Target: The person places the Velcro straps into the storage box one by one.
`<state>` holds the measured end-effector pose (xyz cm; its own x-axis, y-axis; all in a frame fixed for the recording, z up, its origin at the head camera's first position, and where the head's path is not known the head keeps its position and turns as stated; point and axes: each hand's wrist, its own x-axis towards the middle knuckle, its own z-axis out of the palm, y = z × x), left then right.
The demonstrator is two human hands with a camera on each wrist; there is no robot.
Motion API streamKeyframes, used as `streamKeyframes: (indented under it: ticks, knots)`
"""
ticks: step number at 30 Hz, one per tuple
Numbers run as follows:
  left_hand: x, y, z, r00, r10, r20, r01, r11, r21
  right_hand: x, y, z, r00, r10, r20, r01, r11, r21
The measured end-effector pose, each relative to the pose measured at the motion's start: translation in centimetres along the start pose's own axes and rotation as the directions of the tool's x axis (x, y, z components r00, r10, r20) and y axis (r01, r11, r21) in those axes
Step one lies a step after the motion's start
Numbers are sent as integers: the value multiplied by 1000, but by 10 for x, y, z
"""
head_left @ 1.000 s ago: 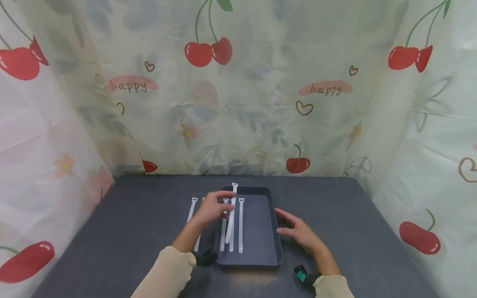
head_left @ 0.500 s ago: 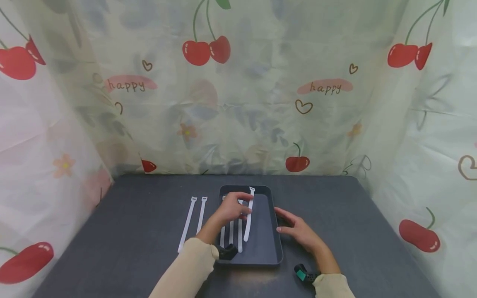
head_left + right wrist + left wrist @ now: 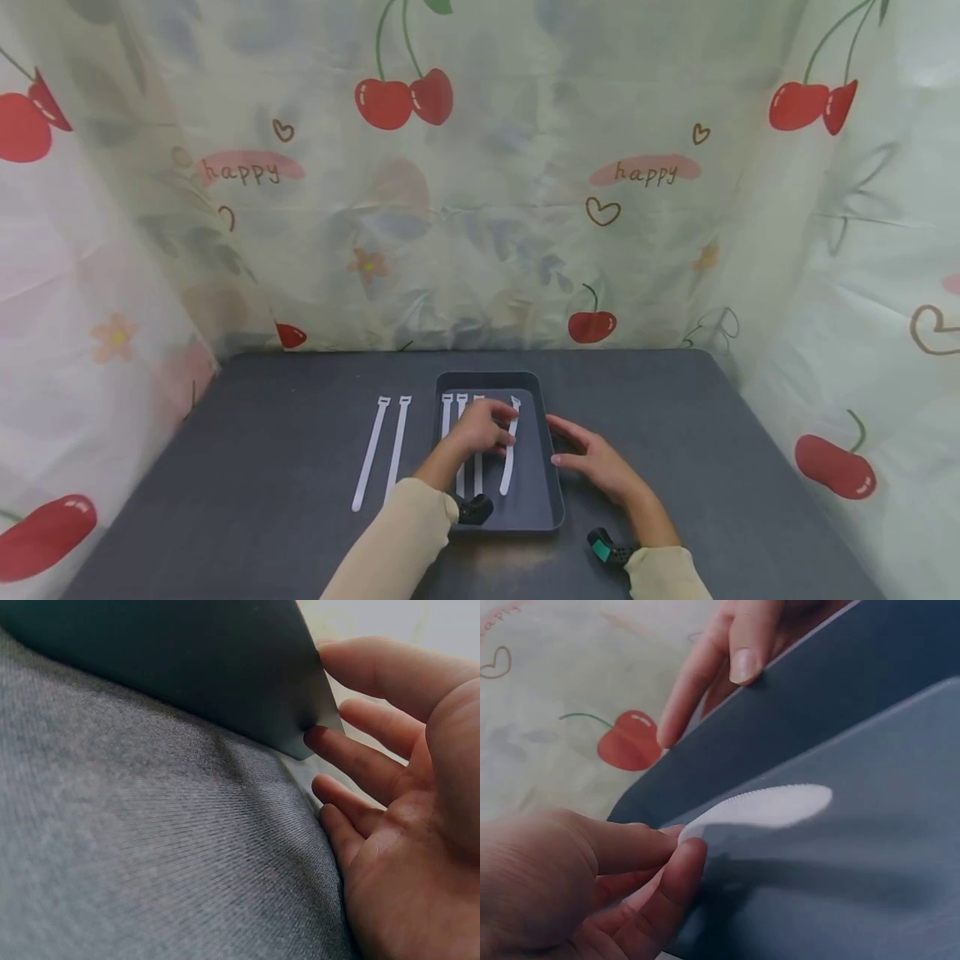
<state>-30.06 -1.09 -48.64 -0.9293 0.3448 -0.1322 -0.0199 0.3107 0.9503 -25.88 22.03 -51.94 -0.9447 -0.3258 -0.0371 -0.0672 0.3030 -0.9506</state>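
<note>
My left hand (image 3: 480,427) pinches a white hook-and-loop cable tie (image 3: 508,468) between thumb and fingers, over the right half of a dark grey tray (image 3: 557,500). In the left wrist view the tie's rounded tail (image 3: 772,806) points away from the fingertips, low over the tray floor. Three more white ties (image 3: 447,410) lie side by side in the tray's left part, partly hidden by my left hand and wrist. With relaxed fingers, my right hand (image 3: 607,471) rests against the tray's right wall; the right wrist view shows its fingertips (image 3: 319,736) touching that wall.
Two white ties (image 3: 369,454) (image 3: 398,446) lie on the dark table (image 3: 262,467) left of the tray. A cherry-print curtain (image 3: 480,208) surrounds the table at the back and sides. Each wrist wears a black band (image 3: 609,546).
My left hand has carried the tie rightward across the tray and lowered it toward the floor of the tray. The right hand stays at the tray's right side.
</note>
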Motion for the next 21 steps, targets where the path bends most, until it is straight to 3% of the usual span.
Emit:
streamKeyframes:
  ticks: [10, 14, 17, 21]
  knots:
    - [2, -2, 4, 999, -8, -31, 12, 992, 128, 1, 0, 1, 1000, -5, 6, 5, 1000, 12]
    - [-1, 0, 4, 1000, 14, -22, -8, 967, 253, 0, 0, 1, 1000, 6, 7, -7, 1000, 14]
    - [-3, 4, 3, 998, 59, 3, -55, 920, 388, 0, -1, 1, 1000, 9, 2, -9, 1000, 16]
    - [-5, 9, 0, 991, 124, 49, -129, 799, 587, 1, -2, 0, 1000, -7, 10, 7, 1000, 12]
